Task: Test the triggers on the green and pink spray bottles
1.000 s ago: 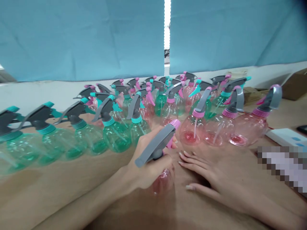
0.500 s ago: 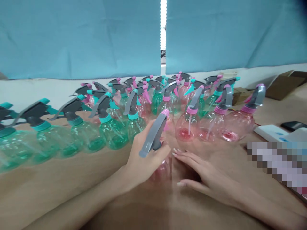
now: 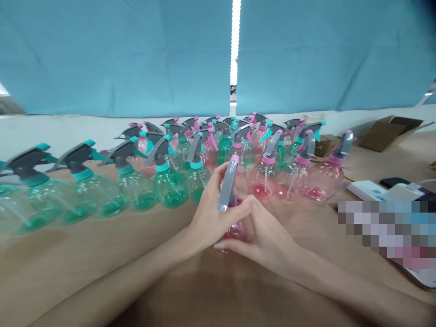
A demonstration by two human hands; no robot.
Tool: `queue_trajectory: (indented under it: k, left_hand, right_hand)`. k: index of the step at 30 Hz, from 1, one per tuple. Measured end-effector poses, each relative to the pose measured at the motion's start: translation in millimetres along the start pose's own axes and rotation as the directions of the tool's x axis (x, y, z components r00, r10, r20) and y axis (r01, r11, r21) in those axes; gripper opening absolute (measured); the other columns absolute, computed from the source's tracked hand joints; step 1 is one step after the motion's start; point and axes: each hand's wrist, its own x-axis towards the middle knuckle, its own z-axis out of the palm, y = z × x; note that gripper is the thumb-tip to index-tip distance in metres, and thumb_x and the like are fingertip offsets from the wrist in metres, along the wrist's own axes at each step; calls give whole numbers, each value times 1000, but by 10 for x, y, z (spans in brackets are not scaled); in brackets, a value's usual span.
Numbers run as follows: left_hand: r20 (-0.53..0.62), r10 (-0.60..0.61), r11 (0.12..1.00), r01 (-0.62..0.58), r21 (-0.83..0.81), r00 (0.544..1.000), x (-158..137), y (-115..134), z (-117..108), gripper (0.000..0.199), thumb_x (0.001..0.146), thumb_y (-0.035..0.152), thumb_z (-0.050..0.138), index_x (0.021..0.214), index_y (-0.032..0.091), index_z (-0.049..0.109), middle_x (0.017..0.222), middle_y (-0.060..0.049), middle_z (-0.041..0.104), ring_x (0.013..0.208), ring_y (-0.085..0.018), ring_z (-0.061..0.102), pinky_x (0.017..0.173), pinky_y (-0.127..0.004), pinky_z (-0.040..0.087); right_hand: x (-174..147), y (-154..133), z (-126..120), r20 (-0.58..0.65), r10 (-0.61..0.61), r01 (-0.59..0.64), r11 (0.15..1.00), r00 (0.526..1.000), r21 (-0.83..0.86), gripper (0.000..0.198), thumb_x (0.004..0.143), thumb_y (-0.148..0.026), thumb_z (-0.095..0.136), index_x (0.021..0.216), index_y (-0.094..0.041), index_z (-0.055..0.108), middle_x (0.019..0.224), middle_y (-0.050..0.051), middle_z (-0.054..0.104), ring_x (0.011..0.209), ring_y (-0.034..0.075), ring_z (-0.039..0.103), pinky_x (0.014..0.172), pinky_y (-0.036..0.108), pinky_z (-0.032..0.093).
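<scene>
Where the two forearms come together in the head view, a pink spray bottle (image 3: pixel 235 230) stands upright near the middle of the brown table (image 3: pixel 136 254), in front of the ranks of other bottles. Its rounded body is clear, tinted plastic, glossy, with bright highlights on the side turned to the camera and a deeper pink low down. A pink collar (image 3: pixel 234 204) shows in part between the fingers. Above it, the spray head (image 3: pixel 229 184) has a dark grey neck and a long, smooth, paler grey cover that slopes down toward the person, with a pink nozzle (image 3: pixel 235 158) pointing away.

The left hand (image 3: pixel 207 213) is closed round the bottle's neck and upper body, thumb across the near side. The right hand (image 3: pixel 269 229) is curved about the lower body from the right, its thumb lying low across the front; its fingertips are partly hidden.

To the left runs a row of green bottles (image 3: pixel 172 188) with turquoise collars; to the right stand three pink bottles (image 3: pixel 322 179) with similar grey covers. More bottles crowd behind, before a blue curtain (image 3: pixel 136 54).
</scene>
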Motion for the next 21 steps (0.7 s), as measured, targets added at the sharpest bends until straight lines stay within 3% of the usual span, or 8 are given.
queue_trajectory:
  k: [6,10,12,16,21]
  left_hand:
    - [46,5,999,-7,47,999,-190,-64,-239,73,84,32,67,146,25,28,155,-9,36,142,-26,34,117,-48,31]
    - [54,-48,975,35,220,997,-536,-232,-473,47,91,32,57,134,25,39,143,-11,49,134,-27,46,110,-51,40]
    - [71,-87,922,54,382,994,-698,-338,-583,40,93,29,54,131,27,41,139,-10,53,131,-29,50,110,-54,39]
    - [99,75,791,-120,600,992,-883,-526,-759,44,88,26,58,129,29,42,132,-9,59,127,-34,53,109,-61,35]
    - [173,148,749,-224,624,974,-946,-630,-794,35,91,20,52,125,27,46,122,-7,63,119,-28,59,107,-56,42]
  right_hand:
    - [99,113,-41,-33,-9,4,990,999,-144,49,83,-47,67,120,-21,49,116,13,64,108,31,60,85,47,52]
    - [242,260,-98,-63,-29,10,958,998,-288,53,83,-54,66,118,-18,49,117,16,62,110,34,57,89,51,49]
    - [343,329,-110,-83,-32,0,933,996,-359,58,82,-59,66,119,-16,51,117,17,62,112,36,56,91,51,48]
    - [530,447,-111,-123,-11,-40,914,992,-405,58,83,-60,63,117,-14,54,117,20,61,111,38,55,90,54,47]
    - [669,554,-100,-187,9,-80,922,982,-379,66,80,-55,67,129,-15,50,126,21,60,118,40,54,92,57,47]
